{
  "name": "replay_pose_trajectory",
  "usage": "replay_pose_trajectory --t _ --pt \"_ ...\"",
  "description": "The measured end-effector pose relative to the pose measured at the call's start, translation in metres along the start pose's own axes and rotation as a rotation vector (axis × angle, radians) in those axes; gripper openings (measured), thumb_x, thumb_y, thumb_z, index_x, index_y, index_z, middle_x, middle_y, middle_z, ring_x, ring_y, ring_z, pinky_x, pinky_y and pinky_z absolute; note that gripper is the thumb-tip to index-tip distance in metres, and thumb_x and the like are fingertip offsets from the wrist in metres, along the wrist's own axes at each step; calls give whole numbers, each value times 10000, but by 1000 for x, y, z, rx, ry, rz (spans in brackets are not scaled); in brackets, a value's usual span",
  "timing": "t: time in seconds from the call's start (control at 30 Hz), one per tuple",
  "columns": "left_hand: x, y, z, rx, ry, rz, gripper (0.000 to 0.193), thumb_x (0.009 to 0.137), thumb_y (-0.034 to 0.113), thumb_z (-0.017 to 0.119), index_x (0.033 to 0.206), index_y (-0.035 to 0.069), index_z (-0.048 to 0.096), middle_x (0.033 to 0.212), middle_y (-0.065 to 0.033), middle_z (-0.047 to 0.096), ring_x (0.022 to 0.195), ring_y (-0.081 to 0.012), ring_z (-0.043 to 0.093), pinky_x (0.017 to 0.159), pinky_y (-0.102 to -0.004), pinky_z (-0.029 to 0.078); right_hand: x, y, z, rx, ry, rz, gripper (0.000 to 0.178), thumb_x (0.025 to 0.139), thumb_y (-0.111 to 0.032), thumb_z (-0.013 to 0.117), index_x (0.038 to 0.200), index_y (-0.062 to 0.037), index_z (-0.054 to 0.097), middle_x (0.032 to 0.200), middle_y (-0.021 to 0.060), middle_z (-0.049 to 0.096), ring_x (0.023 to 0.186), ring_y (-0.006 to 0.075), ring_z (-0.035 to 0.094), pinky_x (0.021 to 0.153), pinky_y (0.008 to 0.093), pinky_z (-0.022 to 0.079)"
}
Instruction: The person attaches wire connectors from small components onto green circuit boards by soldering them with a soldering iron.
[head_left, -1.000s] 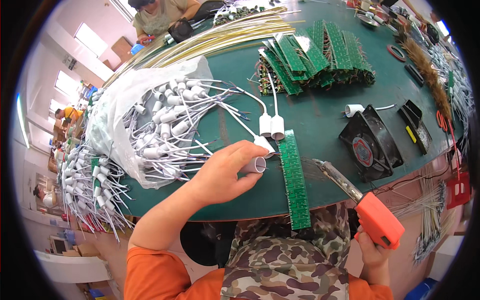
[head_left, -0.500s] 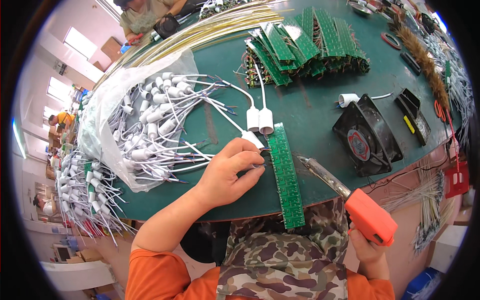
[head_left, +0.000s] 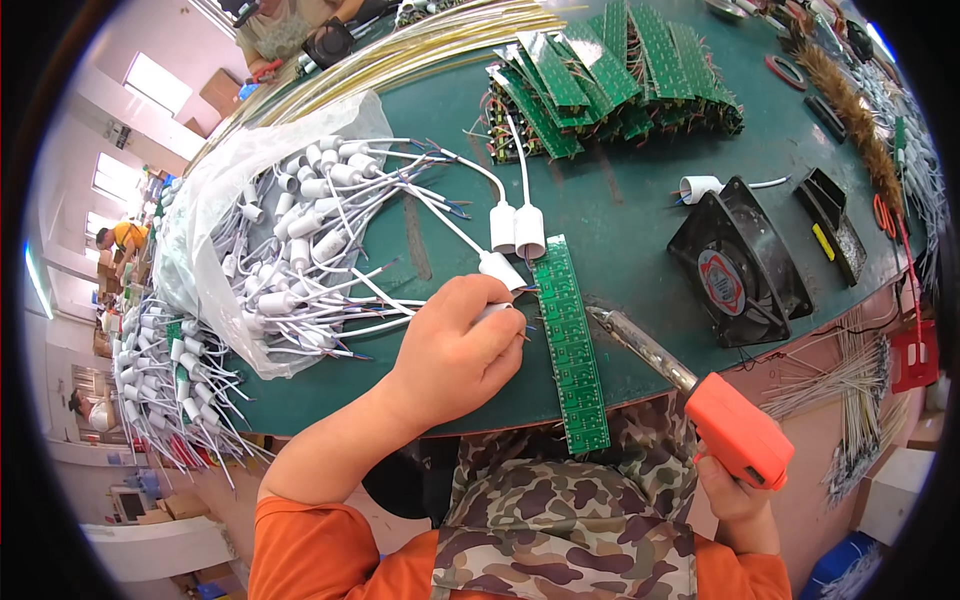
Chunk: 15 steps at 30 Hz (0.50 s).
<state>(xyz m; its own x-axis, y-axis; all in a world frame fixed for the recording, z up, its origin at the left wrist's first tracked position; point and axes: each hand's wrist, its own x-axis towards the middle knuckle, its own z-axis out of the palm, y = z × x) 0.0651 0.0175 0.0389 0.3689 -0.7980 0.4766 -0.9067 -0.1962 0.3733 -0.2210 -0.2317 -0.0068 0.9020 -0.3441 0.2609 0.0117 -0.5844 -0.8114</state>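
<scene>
A long green circuit board strip (head_left: 572, 350) lies across the table edge in front of me, its near end over my camouflage apron. White wired end caps (head_left: 530, 232) sit in a group at its far end, their cables running away from it. My left hand (head_left: 450, 350) is closed in a pinch beside the board's left edge. Between its fingers shows part of another white end cap (head_left: 491, 312), with thin wire ends sticking out toward the board. My right hand (head_left: 735, 498) grips the handle of an orange soldering gun (head_left: 740, 430); its tip points at the board from the right, apart from it.
A clear plastic bag (head_left: 190, 240) spills many white wired caps at left. Green boards (head_left: 600, 85) are piled at the back. A black fan (head_left: 735, 270) and a black tray (head_left: 830, 230) stand at right. Across the table is another person (head_left: 285, 35).
My left fingers have curled in further, and a white end cap now shows between them. The soldering gun has barely moved. The whole view has shifted slightly.
</scene>
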Motion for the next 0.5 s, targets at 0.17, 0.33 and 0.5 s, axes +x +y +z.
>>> replay_pose_trajectory --t 0.17,0.33,0.5 --pt "-1 -1 6 212 68 77 296 723 -27 762 990 45 656 1035 -125 584 861 -322 603 722 -411 504 2 -2 -1 -31 -7 -6 431 793 -241 800 1162 -41 701 1199 156 671 956 348 689 820 449 569" --pt "0 -6 14 268 80 92 286 694 -17 763 948 46 648 1005 -99 571 874 -311 588 769 -427 463 15 -3 3 33 -13 -45 420 788 -206 792 1156 -28 695 1168 155 686 894 340 702 764 436 579" --pt "1 -10 30 297 132 100 282 671 -9 766 913 66 643 968 -65 563 878 -276 581 777 -419 424 28 -1 8 75 -54 -162 476 736 -112 799 1183 -7 673 1138 160 698 869 328 721 740 419 587"
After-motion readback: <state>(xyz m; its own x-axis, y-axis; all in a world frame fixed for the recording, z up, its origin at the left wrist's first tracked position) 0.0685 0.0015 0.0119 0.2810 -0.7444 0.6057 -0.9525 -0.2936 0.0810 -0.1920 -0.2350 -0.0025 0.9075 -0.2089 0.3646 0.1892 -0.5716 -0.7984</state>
